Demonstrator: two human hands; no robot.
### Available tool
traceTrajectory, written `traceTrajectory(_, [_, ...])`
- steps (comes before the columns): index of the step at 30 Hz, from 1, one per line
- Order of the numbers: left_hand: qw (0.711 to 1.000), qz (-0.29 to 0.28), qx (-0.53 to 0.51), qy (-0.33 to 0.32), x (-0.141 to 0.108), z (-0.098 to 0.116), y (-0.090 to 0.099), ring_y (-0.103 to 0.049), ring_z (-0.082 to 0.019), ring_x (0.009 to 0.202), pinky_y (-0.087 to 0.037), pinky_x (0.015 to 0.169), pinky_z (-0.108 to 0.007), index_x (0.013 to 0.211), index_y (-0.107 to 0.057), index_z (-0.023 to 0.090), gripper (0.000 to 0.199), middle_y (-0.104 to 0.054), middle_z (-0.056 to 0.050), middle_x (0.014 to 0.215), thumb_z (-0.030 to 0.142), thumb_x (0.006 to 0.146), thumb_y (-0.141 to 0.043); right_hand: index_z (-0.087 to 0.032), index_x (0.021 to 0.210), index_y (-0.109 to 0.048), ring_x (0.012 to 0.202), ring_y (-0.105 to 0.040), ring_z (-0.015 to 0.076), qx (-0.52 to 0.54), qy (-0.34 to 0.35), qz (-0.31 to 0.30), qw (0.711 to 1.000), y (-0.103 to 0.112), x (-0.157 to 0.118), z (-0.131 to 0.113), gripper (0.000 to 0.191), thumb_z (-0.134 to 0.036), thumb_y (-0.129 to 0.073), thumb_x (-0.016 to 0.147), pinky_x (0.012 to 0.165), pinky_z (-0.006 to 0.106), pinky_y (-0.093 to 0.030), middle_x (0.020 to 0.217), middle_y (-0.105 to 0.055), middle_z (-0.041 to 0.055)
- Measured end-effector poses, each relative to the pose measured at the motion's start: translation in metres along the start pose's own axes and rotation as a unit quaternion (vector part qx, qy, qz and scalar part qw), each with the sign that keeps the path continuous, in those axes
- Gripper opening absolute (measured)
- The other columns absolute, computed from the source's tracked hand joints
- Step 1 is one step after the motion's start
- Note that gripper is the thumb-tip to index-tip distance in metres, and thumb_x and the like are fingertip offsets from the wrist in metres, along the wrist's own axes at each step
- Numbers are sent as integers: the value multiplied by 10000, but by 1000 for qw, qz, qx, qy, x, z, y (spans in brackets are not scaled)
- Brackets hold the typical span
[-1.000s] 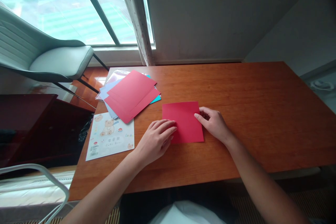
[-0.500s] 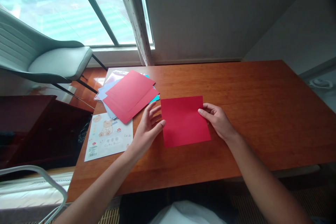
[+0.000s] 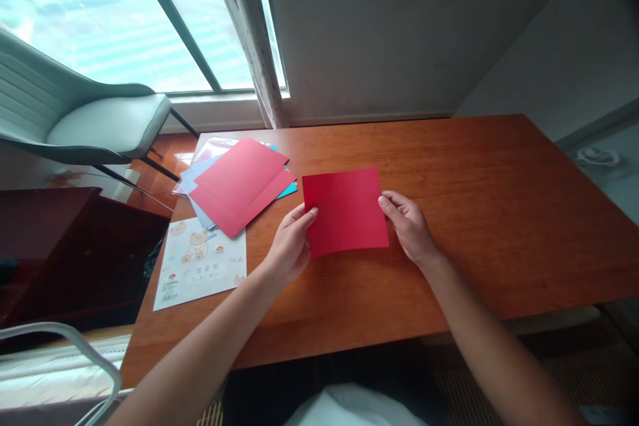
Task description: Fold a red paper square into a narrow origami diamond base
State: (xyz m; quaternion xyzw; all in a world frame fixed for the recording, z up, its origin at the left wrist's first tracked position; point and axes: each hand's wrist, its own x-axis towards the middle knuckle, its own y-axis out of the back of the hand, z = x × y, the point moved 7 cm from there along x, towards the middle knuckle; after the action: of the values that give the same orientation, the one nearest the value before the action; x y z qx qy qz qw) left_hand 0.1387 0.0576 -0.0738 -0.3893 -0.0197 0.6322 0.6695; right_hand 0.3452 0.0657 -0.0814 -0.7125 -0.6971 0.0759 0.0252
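Evenly, both hands [image 3: 349,229] pinch the red paper's [image 3: 346,213] sides.

The bench [image 3: 449,213] is showing smooth brown wood with a soft sheen. The square sheet [image 3: 344,213] is looking like smooth, matt red paper. The chair [image 3: 110,123] is showing a smooth, faintly shiny pale covering, and the curtain [image 3: 244,26] is hanging as patterned cloth.

So the bare left forearm [image 3: 204,339] and bare right forearm [image 3: 479,306] angle in toward each other, hands well apart. Left hand [image 3: 290,243]'s pinching, thumb on top, fingers mostly hidden. Right hand [image 3: 410,225]'s basically mirroring it, thumb up top, fingers bent.
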Motion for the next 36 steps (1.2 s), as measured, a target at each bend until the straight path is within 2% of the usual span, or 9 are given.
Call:
traceTrajectory(4, [1000, 12, -24, -10, 5, 0, 8, -747, -206, 845, -603, 830, -327, 1022, -716, 143, 263, -784, -70, 923, 176, 764, -758, -276, 1059, -734, 964, -715, 242, 32, -9, -15, 999, -4, -2, -2, 349, -567, -605, 917, 747, 355, -582, 1086, -759, 52])
traceTrajectory(11, [999, -27, -8, 36, -4, -13, -2, -735, -183, 757, -603, 747, -300, 1040, -720, 145, 272, -782, -67, 905, 188, 776, -770, -319, 1197, -655, 1151, -667, 302, 61, -49, -77, 994, -28, -11, -6, 461, -521, -769, 799, 925, 445, -567, 1242, -716, 62])
traceTrajectory(14, [998, -33, -8, 46, -6, -17, -3, -721, -166, 706, -593, 707, -282, 1027, -717, 146, 247, -778, -60, 877, 188, 787, -762, -326, 1274, -624, 1197, -644, 318, 109, -74, -117, 984, -35, -13, -7, 542, -672, -608, 858, 934, 486, -556, 1215, -724, 75])
traceTrajectory(17, [998, -40, -20, 49, -6, -15, -2, -693, -142, 638, -573, 640, -255, 959, -710, 145, 211, -753, -36, 790, 197, 768, -781, -294, 1227, -665, 1194, -648, 320, 146, -89, -102, 980, -28, -10, -5, 610, -746, -408, 908, 945, 520, -542, 1143, -748, 84])
traceTrajectory(21, [995, -63, -27, 73, -7, -15, -2, -675, -125, 617, -554, 597, -234, 887, -690, 136, 221, -723, -22, 750, 223, 733, -823, -289, 1149, -691, 1129, -677, 317, 135, -110, -123, 977, -26, -9, -2, 482, -636, -656, 816, 931, 489, -554, 1166, -740, 67])
traceTrajectory(24, [994, -63, -25, 80, -8, -17, -3, -672, -120, 623, -550, 611, -232, 887, -685, 132, 230, -719, -25, 759, 229, 735, -828, -303, 1255, -637, 1152, -662, 313, 135, -109, -192, 966, -40, -13, -3, 625, -615, -771, 730, 923, 454, -566, 1241, -708, 74])
traceTrajectory(27, [995, -60, -21, 78, -8, -19, -4, -673, -122, 627, -544, 616, -230, 917, -691, 131, 238, -722, -32, 761, 227, 743, -822, -313, 1336, -581, 1242, -611, 283, 138, -94, -225, 960, -53, -14, -6, 671, -540, -804, 746, 988, 413, -542, 1355, -643, 74])
traceTrajectory(32, [995, -72, -13, 65, -6, -23, -4, -702, -152, 675, -558, 654, -249, 990, -707, 129, 286, -764, -73, 863, 246, 753, -815, -294, 1321, -581, 1252, -597, 266, 59, -48, -184, 980, -60, -6, -9, 583, -415, -801, 795, 1057, 424, -501, 1367, -636, 65])
traceTrajectory(36, [992, -96, -33, 70, -7, -23, -10, -737, -226, 834, -570, 717, -289, 1091, -704, 131, 393, -776, -111, 962, 456, 870, -703, -270, 1265, -598, 1226, -612, 272, 13, -16, -136, 991, -64, -1, -9, 542, -454, -790, 793, 1061, 440, -495, 1328, -658, 73])
